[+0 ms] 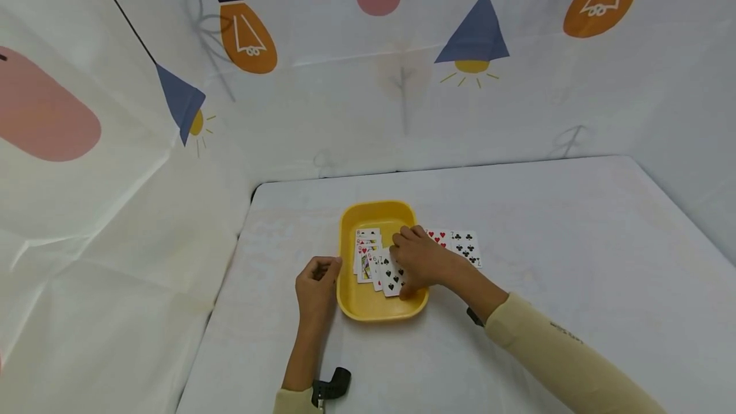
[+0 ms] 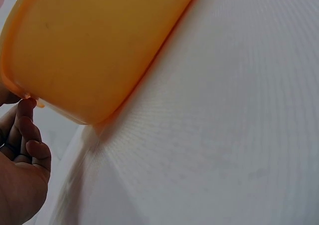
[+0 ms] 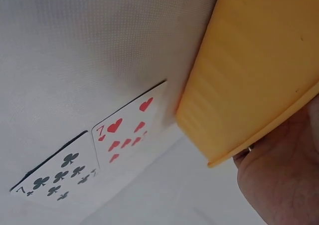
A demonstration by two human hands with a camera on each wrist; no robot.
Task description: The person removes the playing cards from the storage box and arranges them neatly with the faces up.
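A yellow plastic tray (image 1: 382, 313) holds a fanned row of overlapping playing cards (image 1: 365, 260) in its middle. My left hand (image 1: 316, 286) pinches the tray's left rim between thumb and fingers; the left wrist view shows the fingertips at that rim. My right hand (image 1: 421, 257) reaches over the tray's right side and holds the seven of spades (image 1: 391, 278), thumb at its lower end and fingers near its top. That card lies over the right end of the row, partly covered by the hand. In the right wrist view the tray wall hides the fingers.
On the white table (image 1: 546, 260), just right of the tray, lie the seven of hearts (image 3: 124, 127) and the seven of clubs (image 3: 60, 172), face up side by side. White sheeting (image 1: 356, 114) with printed lamps stands behind and to the left.
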